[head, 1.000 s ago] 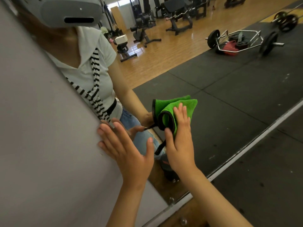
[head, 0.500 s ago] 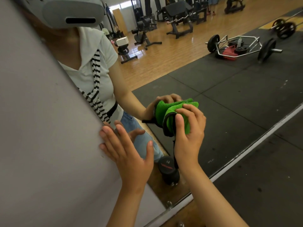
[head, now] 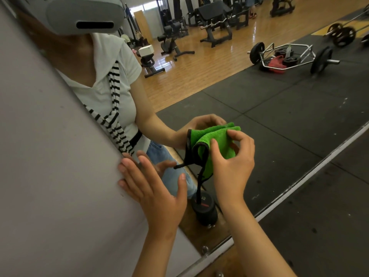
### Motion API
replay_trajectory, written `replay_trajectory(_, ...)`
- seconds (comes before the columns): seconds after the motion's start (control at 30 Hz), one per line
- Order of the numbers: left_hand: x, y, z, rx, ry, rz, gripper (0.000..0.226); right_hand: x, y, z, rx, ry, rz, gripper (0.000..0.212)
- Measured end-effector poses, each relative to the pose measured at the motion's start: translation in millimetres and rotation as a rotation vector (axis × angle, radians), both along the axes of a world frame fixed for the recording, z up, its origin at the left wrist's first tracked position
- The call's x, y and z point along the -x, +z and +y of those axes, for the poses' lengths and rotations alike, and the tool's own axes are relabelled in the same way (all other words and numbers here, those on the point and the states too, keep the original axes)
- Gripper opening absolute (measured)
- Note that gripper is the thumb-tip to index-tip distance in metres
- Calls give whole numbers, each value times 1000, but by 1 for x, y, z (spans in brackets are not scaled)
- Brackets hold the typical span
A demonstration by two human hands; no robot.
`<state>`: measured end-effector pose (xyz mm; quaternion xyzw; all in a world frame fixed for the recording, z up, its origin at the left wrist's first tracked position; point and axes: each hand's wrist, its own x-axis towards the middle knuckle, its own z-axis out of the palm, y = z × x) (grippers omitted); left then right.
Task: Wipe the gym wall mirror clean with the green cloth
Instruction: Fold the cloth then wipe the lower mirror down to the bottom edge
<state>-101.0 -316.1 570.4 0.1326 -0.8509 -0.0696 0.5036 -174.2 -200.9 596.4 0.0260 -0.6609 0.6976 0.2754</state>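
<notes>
The left hand (head: pixel 157 188) lies flat, fingers straight, on the grey wall panel (head: pixel 50 156) beside the large wall mirror (head: pixel 279 116). The raised right hand (head: pixel 231 166) pinches the folded green black-edged cloth (head: pixel 217 140) between curled fingers and thumb, at the glass.

**Pile, glass, rubber and chrome**

The cloth (head: pixel 217 142) is bright green with a short fuzzy pile, matt all over, and it is bound in a black stitched hem. The mirror (head: pixel 279 126) behind it is glossy glass, flecked with pale specks toward three o'clock. At nine o'clock the wall (head: pixel 50 166) is smooth matt grey with a few dark marks. The strip (head: pixel 299 182) along the mirror's lower edge looks like pale metal. At five o'clock the mat (head: pixel 329 226) is matt black rubber, slightly grainy. Reflected at twelve o'clock, the wood floor (head: pixel 199 76) has a varnished shine. At one o'clock the trap bar (head: pixel 279 45) is bright chrome. The dumbbell (head: pixel 204 210) at six o'clock is dull black.
</notes>
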Motion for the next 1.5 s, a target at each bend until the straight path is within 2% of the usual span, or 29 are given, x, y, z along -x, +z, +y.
replay_trajectory(0.23,6,0,5,-1,65,9,106,5,4,0,-66,-86,69,16)
replay_trajectory(0.53,8,0,6,-2,71,25,107,4,-26,4,-297,-87,211,14)
replay_trajectory(0.77,6,0,4,2,65,9,107,43,20,31,-228,-143,293,12)
replay_trajectory(0.97,8,0,4,0,72,25,107,15,-16,20,-369,-23,329,16)
replay_trajectory(1.17,3,1,3,-11,45,7,107,43,17,32,-252,-70,292,13)
replay_trajectory(1.37,3,2,5,-13,34,19,107,13,-16,23,-388,9,281,13)
replay_trajectory(1.5,1,4,4,-15,20,-5,107,42,16,32,-265,-108,294,11)
